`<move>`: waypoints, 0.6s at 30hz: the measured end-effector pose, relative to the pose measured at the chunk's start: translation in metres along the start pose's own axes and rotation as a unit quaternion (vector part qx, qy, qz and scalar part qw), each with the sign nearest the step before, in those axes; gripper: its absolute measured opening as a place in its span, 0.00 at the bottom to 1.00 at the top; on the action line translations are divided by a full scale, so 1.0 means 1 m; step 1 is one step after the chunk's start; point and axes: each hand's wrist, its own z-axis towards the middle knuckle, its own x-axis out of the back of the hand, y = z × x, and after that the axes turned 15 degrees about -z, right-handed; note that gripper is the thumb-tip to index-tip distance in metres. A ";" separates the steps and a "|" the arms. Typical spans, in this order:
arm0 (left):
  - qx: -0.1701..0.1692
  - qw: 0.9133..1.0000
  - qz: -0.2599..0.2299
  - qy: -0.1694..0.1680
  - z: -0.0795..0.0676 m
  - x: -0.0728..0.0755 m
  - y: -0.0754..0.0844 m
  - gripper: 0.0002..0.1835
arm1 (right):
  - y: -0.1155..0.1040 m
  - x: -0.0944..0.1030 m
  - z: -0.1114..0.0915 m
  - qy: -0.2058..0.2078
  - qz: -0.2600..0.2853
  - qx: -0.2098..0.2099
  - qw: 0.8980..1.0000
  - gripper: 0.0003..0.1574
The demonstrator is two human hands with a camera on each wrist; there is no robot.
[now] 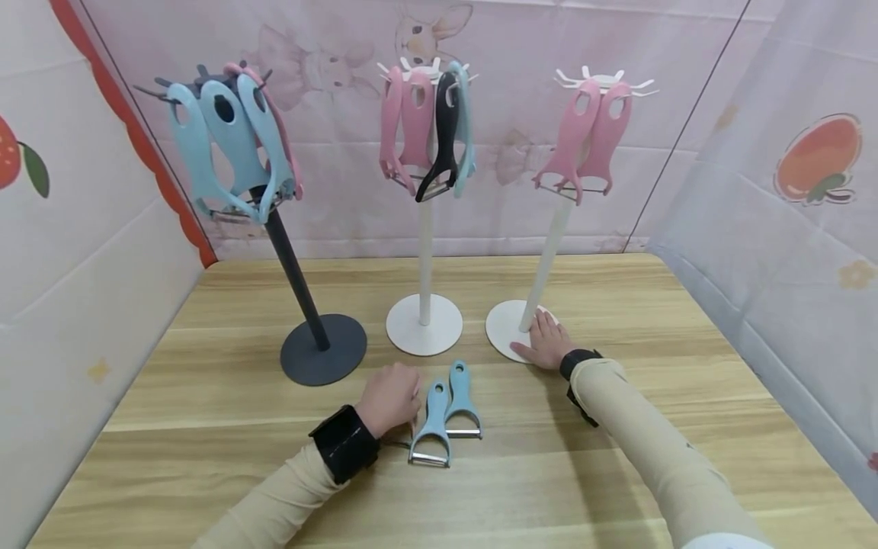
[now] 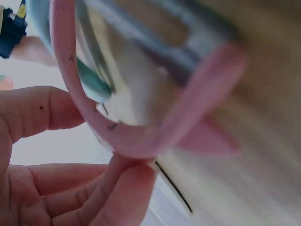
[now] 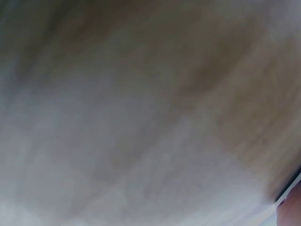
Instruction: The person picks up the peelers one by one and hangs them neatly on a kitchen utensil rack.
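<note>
My left hand (image 1: pixel 391 396) pinches a pink peeler (image 2: pixel 136 141) between thumb and fingers, low over the table; the hand hides most of this peeler in the head view. Just right of that hand, two blue peelers lie on the wood, a nearer blue peeler (image 1: pixel 437 410) and a farther blue peeler (image 1: pixel 461 387). My right hand (image 1: pixel 546 343) rests on the round base (image 1: pixel 504 329) of the right white stand, fingers extended beside its pole. Two pink peelers (image 1: pixel 575 137) hang from that stand's hooks. The right wrist view is mostly blurred.
At the left stands a dark grey stand (image 1: pixel 322 354) hung with blue peelers (image 1: pixel 233 145) and a pink one. A white stand (image 1: pixel 425 335) in the middle carries pink, black and blue peelers. Patterned cloth (image 1: pixel 521 221) closes off the table's back and sides.
</note>
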 end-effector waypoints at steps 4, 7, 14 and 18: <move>0.013 1.000 -0.003 0.012 0.003 0.008 0.000 0.14 | 0.000 -0.002 0.001 0.000 -0.004 -0.001 1.000 0.61; -0.009 0.999 0.005 0.046 0.004 0.014 0.000 0.13 | 0.000 -0.003 0.000 0.003 -0.009 0.001 1.000 0.62; -0.069 0.991 0.009 0.118 0.012 0.027 0.013 0.08 | -0.005 0.003 -0.003 -0.008 -0.032 -0.003 0.999 0.53; -0.125 0.978 -0.018 0.166 0.021 0.032 0.025 0.13 | -0.007 0.006 -0.005 -0.017 -0.044 -0.003 0.999 0.52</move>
